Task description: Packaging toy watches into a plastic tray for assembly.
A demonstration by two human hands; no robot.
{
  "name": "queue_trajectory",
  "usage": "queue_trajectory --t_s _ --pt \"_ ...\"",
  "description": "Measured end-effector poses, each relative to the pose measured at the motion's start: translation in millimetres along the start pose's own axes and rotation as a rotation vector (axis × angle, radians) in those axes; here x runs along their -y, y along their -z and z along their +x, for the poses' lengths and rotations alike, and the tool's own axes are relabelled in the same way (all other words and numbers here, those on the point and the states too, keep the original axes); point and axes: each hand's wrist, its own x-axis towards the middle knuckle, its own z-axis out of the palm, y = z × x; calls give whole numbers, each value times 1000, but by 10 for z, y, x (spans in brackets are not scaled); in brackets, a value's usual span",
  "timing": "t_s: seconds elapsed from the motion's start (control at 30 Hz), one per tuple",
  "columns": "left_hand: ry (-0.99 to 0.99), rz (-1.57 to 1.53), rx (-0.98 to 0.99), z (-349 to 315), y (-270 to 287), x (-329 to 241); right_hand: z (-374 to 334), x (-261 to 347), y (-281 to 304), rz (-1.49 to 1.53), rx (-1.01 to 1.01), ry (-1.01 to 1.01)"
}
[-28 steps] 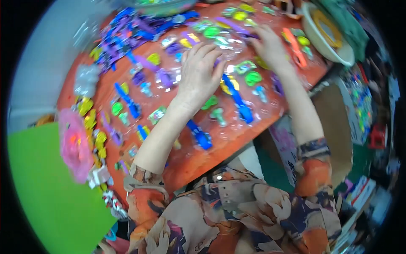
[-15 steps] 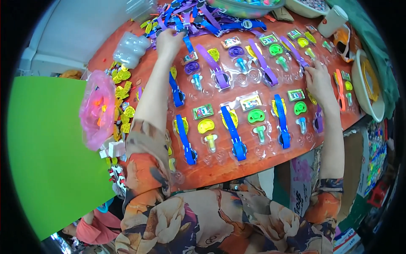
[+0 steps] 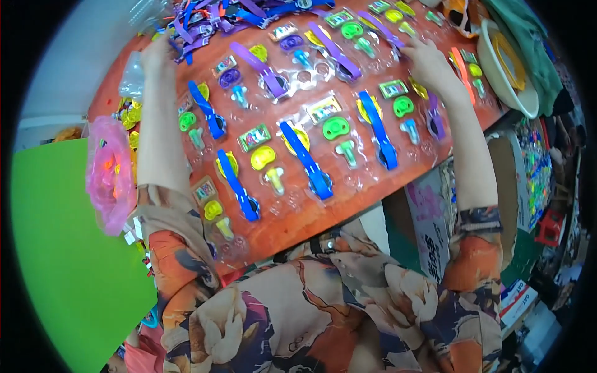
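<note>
At the left edge of a heap of blue and purple toy watches [image 3: 214,22], my left hand [image 3: 159,57] is smeared by motion, so its grip cannot be made out. Clear plastic packs [image 3: 131,78] are beside it. My right hand [image 3: 430,67] has its bent fingers closed at the near end of a purple toy watch [image 3: 380,28] in the far row. Clear blister trays [image 3: 305,78] hold watches, whistle-like pieces in green [image 3: 347,154] and yellow [image 3: 273,180], pacifier-shaped pieces [image 3: 336,128] and small printed packets [image 3: 325,109].
Yellow foil-like pieces [image 3: 129,114] and a pink plastic bag [image 3: 107,177] lie along the table's left side, beside a green panel [image 3: 68,236]. A white basin [image 3: 527,99] stands at the right. Below the front edge is an open cardboard box [image 3: 429,217].
The whole view has shifted, so the table appears further left and higher. My left hand has moved left from the watch heap towards the plastic packs. My right hand stays by the same purple watch.
</note>
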Motion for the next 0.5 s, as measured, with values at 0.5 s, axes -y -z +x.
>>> queue_trajectory --t_s 0.5 --pt "580 -731 613 -3113 -731 -602 -873 1197 564 509 -728 320"
